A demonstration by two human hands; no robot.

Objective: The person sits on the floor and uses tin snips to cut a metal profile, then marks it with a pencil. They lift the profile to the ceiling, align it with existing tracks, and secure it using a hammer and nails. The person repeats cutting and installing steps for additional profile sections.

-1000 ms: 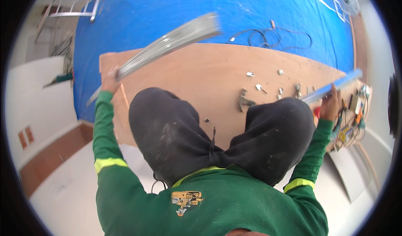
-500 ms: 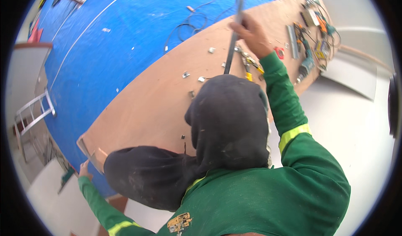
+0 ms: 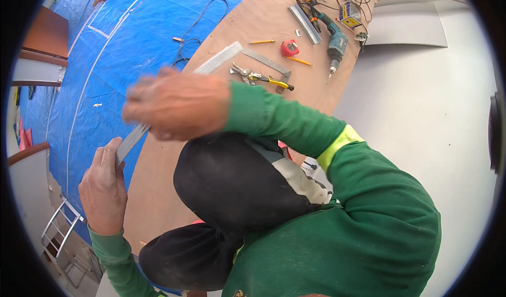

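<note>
A long, light-grey metal profile (image 3: pixel 219 58) slants across the space over the wooden board and my raised knee. My left hand (image 3: pixel 103 191) pinches its lower end between thumb and fingers. Further up, my right hand (image 3: pixel 179 104) is closed over the same profile, its fingers blurred by motion and partly hiding it. Beyond my right forearm lie yellow-handled snips (image 3: pixel 271 81) and a metal square (image 3: pixel 266 62). A red tape measure (image 3: pixel 289 47) rests near a yellow pencil (image 3: pixel 262 42).
The wooden board (image 3: pixel 153 173) is under me. At its far right lie a teal drill (image 3: pixel 336 41), short metal profiles (image 3: pixel 304 24) and a yellow box (image 3: pixel 350 14). Blue sheeting (image 3: pixel 153 33) covers the floor, with a dark cable (image 3: pixel 213 1). A ladder (image 3: pixel 62 228) stands at left.
My right hand has come left and down across my body. My left hand has moved up from the board's corner and now holds the profile's end. The view has shifted too.
</note>
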